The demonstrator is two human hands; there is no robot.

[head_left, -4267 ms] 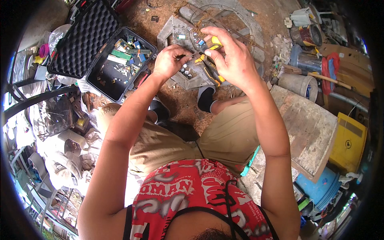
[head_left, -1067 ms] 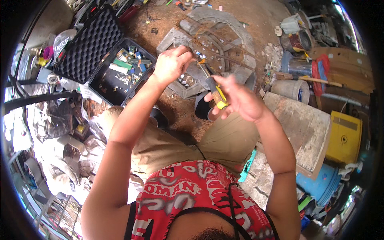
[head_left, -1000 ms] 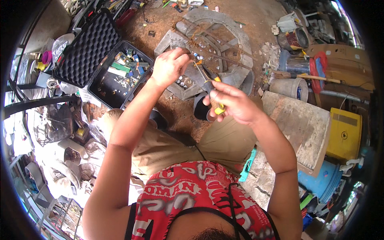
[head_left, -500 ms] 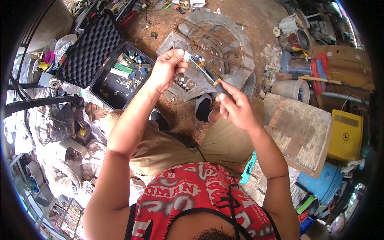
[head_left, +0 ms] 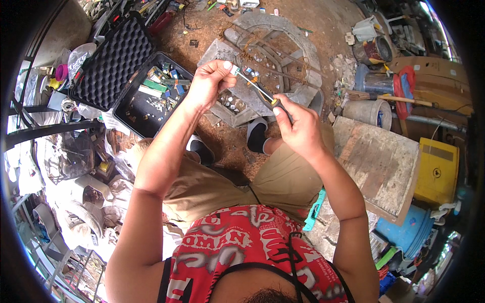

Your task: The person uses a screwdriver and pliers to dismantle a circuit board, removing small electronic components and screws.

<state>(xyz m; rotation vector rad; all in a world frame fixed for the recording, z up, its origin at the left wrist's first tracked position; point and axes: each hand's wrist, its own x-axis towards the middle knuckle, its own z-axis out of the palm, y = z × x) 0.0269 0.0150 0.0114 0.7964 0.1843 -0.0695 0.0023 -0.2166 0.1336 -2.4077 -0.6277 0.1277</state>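
My left hand [head_left: 214,81] pinches a small whitish piece [head_left: 235,70] between thumb and fingers; its exact kind is too small to make out. In my right hand [head_left: 299,123] is a screwdriver [head_left: 274,102] with a black and yellow handle, my fingers wrapped round it. Its thin metal shaft points up and left, and the tip meets the small piece. Both hands are held up above a grey round-ended frame [head_left: 316,76] on the ground. Left of my left forearm lies an open black case [head_left: 132,120] with small electronic parts inside.
The case's foam-lined lid [head_left: 113,63] leans back at the left. To my right stand a worn wooden board [head_left: 376,164], a yellow box [head_left: 435,169], a blue tub [head_left: 406,230] and a whitish bucket [head_left: 368,113]. Clutter and cloth [head_left: 121,197] lie along the left.
My right hand has shifted its hold on the screwdriver handle and turned slightly. The left hand stays nearly in place with the small piece.
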